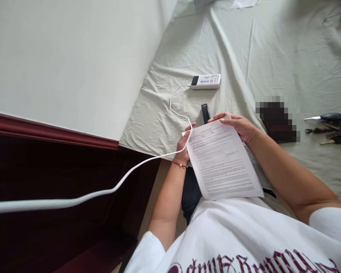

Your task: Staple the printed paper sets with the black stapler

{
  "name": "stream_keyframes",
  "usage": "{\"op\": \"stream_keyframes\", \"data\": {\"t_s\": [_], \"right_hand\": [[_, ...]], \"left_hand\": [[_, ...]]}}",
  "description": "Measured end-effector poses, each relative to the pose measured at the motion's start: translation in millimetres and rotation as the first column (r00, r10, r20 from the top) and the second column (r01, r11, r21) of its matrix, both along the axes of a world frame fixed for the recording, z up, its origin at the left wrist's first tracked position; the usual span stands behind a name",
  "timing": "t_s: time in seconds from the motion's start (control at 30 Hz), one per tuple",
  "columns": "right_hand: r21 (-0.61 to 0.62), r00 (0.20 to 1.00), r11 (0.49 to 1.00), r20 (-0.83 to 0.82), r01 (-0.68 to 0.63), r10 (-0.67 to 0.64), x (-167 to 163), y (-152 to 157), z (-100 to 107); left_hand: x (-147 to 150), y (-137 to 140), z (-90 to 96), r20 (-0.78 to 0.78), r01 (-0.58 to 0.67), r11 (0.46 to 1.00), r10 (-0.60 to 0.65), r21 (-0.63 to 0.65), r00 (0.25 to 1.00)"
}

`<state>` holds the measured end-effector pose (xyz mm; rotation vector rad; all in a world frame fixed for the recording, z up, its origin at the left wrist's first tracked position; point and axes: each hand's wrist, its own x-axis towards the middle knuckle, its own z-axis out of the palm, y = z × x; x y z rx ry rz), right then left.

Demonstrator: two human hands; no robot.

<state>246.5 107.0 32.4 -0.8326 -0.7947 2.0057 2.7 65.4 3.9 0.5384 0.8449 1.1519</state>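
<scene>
A few printed paper sheets (223, 163) lean over my lap, their lower edge against the white shirt. My left hand (183, 146) grips them at the upper left edge, its fingers partly behind the paper. At the upper right corner my right hand (240, 127) pinches the sheets, thumb on top. Just beyond the paper's top edge lies a narrow black object (205, 113), perhaps a stapler, partly covered by the sheets. A white cable (147, 159) passes in front of my left hand.
A white power bank (206, 82) with a dark display end lies on the pale green cloth (165, 87), the cable plugged into it. To the right are a dark, partly blurred wallet-like item (281, 123) and a bunch of keys (333, 129). A dark red wooden edge (51, 131) runs along the left.
</scene>
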Motion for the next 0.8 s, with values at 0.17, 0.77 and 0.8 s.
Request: {"op": "stream_keyframes", "data": {"t_s": [0.17, 0.77, 0.8], "right_hand": [[-0.040, 0.999, 0.999, 0.045, 0.030, -0.028, 6, -1, -1], [-0.016, 0.796, 0.994, 0.600, 0.104, -0.073, 8, 0, -13], [0.005, 0.764, 0.995, 0.640, 0.096, -0.077, 9, 0, -14]], "left_hand": [[2, -6, 2.9, -0.017, -0.015, 0.994, 0.017, 0.106, 1.000], [1, 2, 4.3, -0.158, -0.045, 0.989, 0.022, -0.143, 0.987], [1, 2, 5.5, -0.181, -0.038, 0.989, 0.011, -0.145, 0.983]]}}
